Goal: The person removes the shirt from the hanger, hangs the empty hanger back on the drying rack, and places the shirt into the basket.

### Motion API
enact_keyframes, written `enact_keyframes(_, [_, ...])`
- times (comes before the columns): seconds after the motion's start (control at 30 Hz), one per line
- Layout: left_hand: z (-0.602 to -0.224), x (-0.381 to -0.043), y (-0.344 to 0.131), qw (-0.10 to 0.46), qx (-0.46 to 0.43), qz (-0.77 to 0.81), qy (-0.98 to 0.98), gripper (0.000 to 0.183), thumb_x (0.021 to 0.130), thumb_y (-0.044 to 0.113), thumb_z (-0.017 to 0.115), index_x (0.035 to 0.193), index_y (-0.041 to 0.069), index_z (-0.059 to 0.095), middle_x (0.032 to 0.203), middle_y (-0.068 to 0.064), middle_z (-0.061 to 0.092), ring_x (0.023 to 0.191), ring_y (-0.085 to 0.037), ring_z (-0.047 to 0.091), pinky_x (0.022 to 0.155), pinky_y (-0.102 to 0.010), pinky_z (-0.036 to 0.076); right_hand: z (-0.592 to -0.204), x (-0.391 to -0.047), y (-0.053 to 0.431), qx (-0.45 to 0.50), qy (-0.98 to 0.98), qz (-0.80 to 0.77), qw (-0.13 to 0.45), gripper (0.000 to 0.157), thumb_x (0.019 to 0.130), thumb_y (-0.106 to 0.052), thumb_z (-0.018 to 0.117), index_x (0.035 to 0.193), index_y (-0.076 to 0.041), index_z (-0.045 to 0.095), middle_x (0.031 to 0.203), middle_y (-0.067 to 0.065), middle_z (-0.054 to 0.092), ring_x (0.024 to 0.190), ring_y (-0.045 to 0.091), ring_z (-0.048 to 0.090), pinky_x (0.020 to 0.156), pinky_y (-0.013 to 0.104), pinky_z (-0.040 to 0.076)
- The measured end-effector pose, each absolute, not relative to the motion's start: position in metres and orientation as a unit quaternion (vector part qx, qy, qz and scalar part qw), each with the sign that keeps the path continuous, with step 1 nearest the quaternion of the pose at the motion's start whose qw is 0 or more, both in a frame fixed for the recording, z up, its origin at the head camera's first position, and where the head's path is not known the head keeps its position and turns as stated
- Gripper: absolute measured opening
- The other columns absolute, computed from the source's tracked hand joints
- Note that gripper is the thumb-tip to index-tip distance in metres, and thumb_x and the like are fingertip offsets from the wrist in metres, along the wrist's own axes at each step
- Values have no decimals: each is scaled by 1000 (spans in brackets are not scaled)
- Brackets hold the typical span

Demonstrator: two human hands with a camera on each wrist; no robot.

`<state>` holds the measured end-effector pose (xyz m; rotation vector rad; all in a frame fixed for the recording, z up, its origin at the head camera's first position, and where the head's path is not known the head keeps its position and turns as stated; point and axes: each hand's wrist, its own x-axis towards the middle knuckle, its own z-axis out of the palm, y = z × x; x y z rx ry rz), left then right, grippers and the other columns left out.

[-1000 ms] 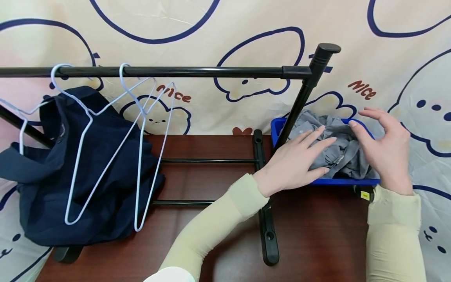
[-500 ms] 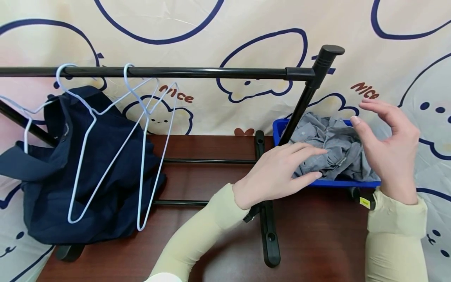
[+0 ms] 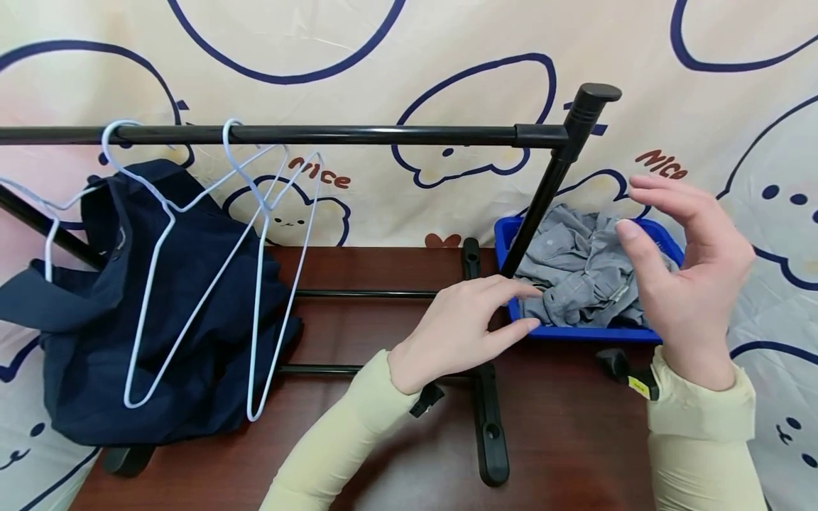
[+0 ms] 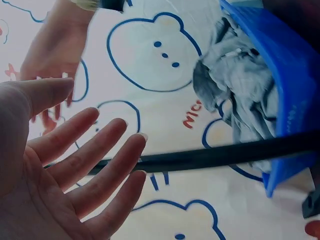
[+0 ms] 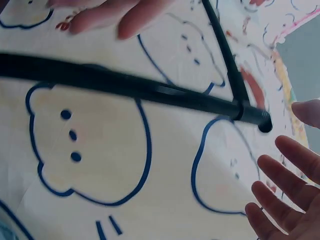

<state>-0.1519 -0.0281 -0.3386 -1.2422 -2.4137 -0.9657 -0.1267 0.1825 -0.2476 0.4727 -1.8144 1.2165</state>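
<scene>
My left hand (image 3: 463, 323) hovers beside the rack's upright, its fingers stretched and holding nothing; the left wrist view shows its spread fingers (image 4: 107, 170). To the right, my right hand (image 3: 696, 284) is raised with thumb and fingers apart, partly in front of the blue basket (image 3: 581, 332). Crumpled grey clothing (image 3: 575, 266) fills that basket, which my right hand overlaps in the head view. In the right wrist view, the right fingers (image 5: 285, 180) show nothing between them. A navy garment (image 3: 172, 333) hangs at the left of the rack.
A black clothes rack with a horizontal rod (image 3: 383, 135) and a slanted upright (image 3: 540, 206) stands on the brown table (image 3: 575, 426). Two bare pale-blue hangers (image 3: 151, 266) hang from the rod. The rack's foot (image 3: 488, 426) extends toward the front. Behind is a cartoon-patterned cloth (image 3: 473, 35).
My left hand has drawn back from over the grey clothing, leftward and down to the upright. The right hand rose slightly, then shifted a little left. The clothing remains in the basket.
</scene>
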Motion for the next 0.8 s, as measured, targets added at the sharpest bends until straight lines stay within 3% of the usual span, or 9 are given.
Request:
enact_keyframes(0.2, [-348,-155,-42,149,-407,-355,-828,34,97,36,70,126,17,70,119,7,69,96,-2,61,81,-20,49,-249,-129,167,226,-712,449,490,57,87,-46,78,109,6,74,118,19,70,117,33,62,105,40,43])
enact_keyframes(0.3, [-351,-156,-48,147,-395,-360,-833,32,98,35,70,125,18,70,118,8,68,96,-3,61,81,-20,49,-247,-131,159,247,-701,436,507,59,85,-52,78,107,4,76,117,19,71,116,37,61,104,45,43])
enact_keyframes(0.53, [-364,-159,-60,130,-363,-372,-844,34,99,36,68,128,18,69,120,8,68,94,-3,65,81,-20,51,-238,-134,144,268,-677,425,539,60,83,-56,77,103,0,77,116,17,72,115,40,61,105,54,40])
enact_keyframes(0.8, [-384,-166,-79,124,-317,-381,-860,41,97,35,71,135,20,64,115,7,67,98,-9,66,82,-27,53,-229,-139,127,304,-667,397,553,51,87,-50,74,108,-3,77,120,14,70,119,40,59,106,56,40])
